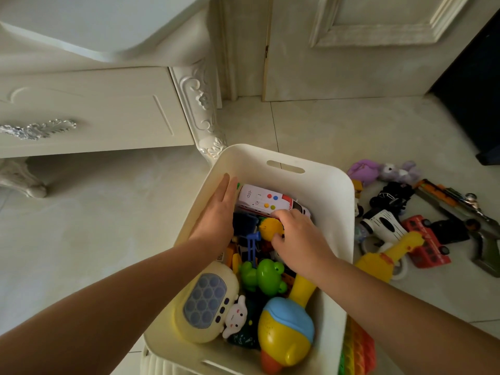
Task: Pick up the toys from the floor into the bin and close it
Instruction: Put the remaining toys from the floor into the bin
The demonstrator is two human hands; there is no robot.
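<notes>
A white plastic bin (331, 201) stands on the floor, packed with toys: a white toy train (266, 201), a green frog (263, 276), a yellow pop game console (204, 301) and a yellow-and-blue duck (285, 327). My left hand (219, 212) lies flat with fingers together against the bin's left rim, holding nothing. My right hand (300, 239) reaches into the bin, fingers curled over a small yellow-orange toy (269, 227) beside the train. More toys lie on the floor to the right: a yellow chicken (387, 255), a red bus (424, 244), a purple plush (397, 171).
A white ornate cabinet (94, 112) stands at left with a carved leg (203, 109) near the bin's far corner. A rainbow pop mat (357, 350) leans at the bin's right. Toy guns (454, 204) and black cars (392, 197) lie by a dark object (476, 85) at far right.
</notes>
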